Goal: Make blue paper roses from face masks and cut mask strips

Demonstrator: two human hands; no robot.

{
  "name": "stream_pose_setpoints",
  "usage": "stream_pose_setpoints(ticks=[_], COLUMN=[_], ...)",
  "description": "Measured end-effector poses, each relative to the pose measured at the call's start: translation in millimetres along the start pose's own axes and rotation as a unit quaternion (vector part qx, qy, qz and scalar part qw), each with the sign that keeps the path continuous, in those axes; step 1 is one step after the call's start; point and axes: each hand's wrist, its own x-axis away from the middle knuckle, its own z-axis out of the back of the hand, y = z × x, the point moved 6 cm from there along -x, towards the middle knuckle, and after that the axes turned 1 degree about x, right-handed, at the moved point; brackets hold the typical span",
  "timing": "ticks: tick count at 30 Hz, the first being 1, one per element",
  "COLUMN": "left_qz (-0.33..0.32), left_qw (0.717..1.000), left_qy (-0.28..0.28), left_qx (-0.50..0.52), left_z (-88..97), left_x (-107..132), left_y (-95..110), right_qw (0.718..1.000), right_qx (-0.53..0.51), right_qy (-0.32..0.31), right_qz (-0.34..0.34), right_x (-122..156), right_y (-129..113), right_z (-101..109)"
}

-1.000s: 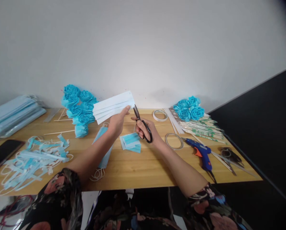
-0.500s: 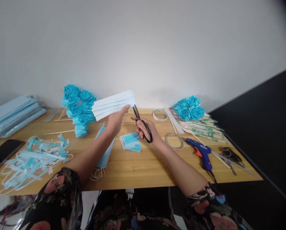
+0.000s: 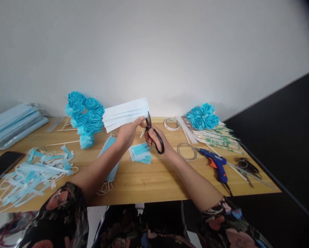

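Observation:
My left hand pinches the lower edge of a pleated face mask, white side toward me, held up above the table. My right hand grips black-handled scissors. Their blades point up at the mask's right end, close to my left fingertips. A thin pale strip hangs below, between the two hands. Under them on the table lie small cut blue and white mask pieces. Another blue mask with its ear loops lies partly hidden beneath my left forearm.
Blue fabric flowers stand at the back left, with more flowers at the back right. Mask offcuts, a phone and stacked masks lie left. Tape rolls, a blue glue gun and wrapped sticks lie right.
The mask and my left hand have shifted slightly right. The scissor blades have moved further over the mask's right end, and a thin strip now shows below it.

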Motion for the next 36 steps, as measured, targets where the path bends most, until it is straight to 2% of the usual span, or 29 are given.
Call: stream_pose_setpoints(ticks=[5, 9, 15, 36], left_qz=[-0.011, -0.052, -0.047, -0.064], left_qw=[0.999, 0.998, 0.996, 0.996], left_qy=[0.015, 0.028, 0.058, 0.039], left_qx=[-0.029, -0.038, -0.052, -0.042], left_z=[-5.9, -8.9, -9.0, -11.5], left_x=[13.0, 17.6, 20.6, 20.0], left_y=[8.5, 17.6, 21.3, 20.9], right_qw=[1.000, 1.000, 0.999, 0.998], right_qx=[0.009, 0.009, 0.000, 0.002], right_qy=[0.011, 0.018, 0.031, 0.060], right_qz=[0.016, 0.013, 0.007, -0.017], right_x=[-0.1, 0.3, 0.2, -0.7], right_y=[-0.9, 3.2, 7.6, 15.8], right_z=[1.3, 1.7, 2.8, 8.1])
